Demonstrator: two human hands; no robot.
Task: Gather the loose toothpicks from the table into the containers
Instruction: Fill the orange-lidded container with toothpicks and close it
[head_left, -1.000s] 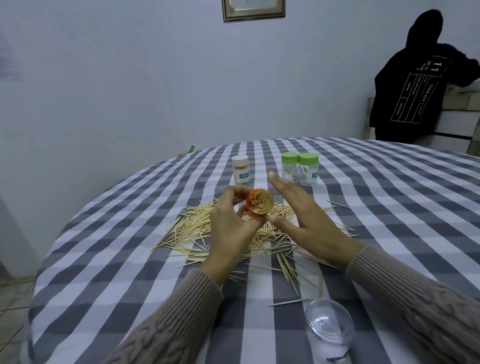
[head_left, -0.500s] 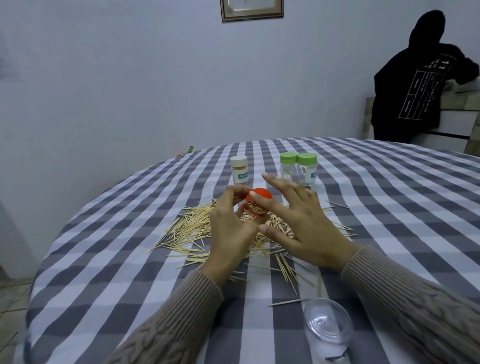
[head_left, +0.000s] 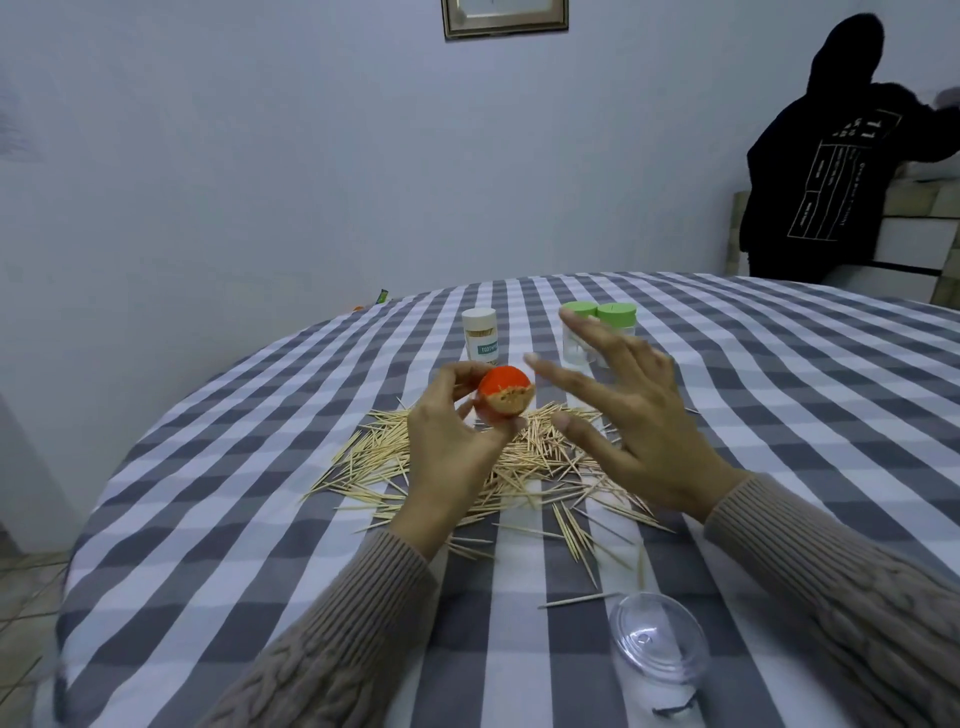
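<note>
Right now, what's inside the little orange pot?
The orange pot, held by the left hand, is packed with toothpicks; only their tips show, the rest is hidden.

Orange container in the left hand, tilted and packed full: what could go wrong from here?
1. The left hand holds the orange container tipped on its side, open mouth facing the camera; toothpicks could slide back out onto the pile.
2. The right hand hovers open just in front of the green-lidded containers; a reach forward might knock them over.
3. The clear lid lies near the right sleeve and may get swept off.
</note>
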